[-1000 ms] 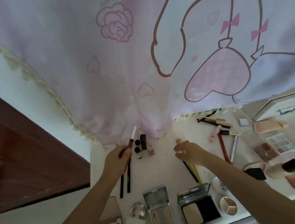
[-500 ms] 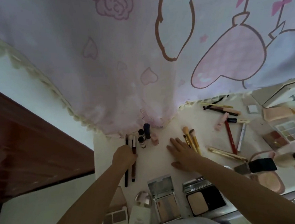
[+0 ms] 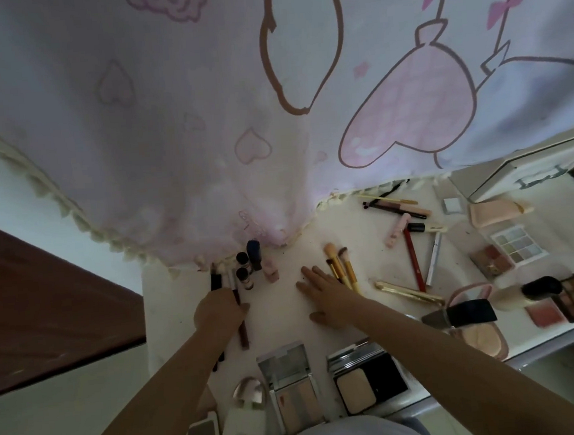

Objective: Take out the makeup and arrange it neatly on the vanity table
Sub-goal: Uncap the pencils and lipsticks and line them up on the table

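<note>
Left hand (image 3: 217, 312): fingers curled over 2 pencils (image 3: 240, 318) lying side by side on the table (image 3: 279, 307); grip itself hidden. Right hand (image 3: 322, 290): fingers straight, spread, flat on table, touching 3 brushes (image 3: 343, 268). Vials (image 3: 243, 265) just beyond pencils. 2 open compacts (image 3: 360, 379) at near edge. Palettes (image 3: 518, 245) well right.

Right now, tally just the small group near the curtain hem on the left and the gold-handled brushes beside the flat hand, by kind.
Small dark-capped bottles: 2
Dark blue upright bottle: 1
Pink bottle: 1
Gold-handled brushes: 3; the middle one is partly hidden, so it may be fewer
Total: 7
</note>
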The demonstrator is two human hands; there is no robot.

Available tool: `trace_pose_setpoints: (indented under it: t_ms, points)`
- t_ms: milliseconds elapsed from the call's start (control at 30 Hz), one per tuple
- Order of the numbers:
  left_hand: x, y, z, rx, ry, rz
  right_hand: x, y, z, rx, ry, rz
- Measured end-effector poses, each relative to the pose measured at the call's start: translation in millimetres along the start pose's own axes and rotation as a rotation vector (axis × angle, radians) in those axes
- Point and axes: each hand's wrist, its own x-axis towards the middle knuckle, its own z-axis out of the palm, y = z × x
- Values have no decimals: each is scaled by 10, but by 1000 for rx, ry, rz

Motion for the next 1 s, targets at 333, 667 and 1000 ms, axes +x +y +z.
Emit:
trace_pose_setpoints:
  t_ms: [333,667,1000]
  points:
    - [-303,133,70,165,29,220,-522,394,-597,-80,167,343]
    - [-153,901,280,125,-179,617,-473,656,-474,-131,-84,469]
    - [8,811,676,235,-205,619,-902,861,-919,231,488,409]
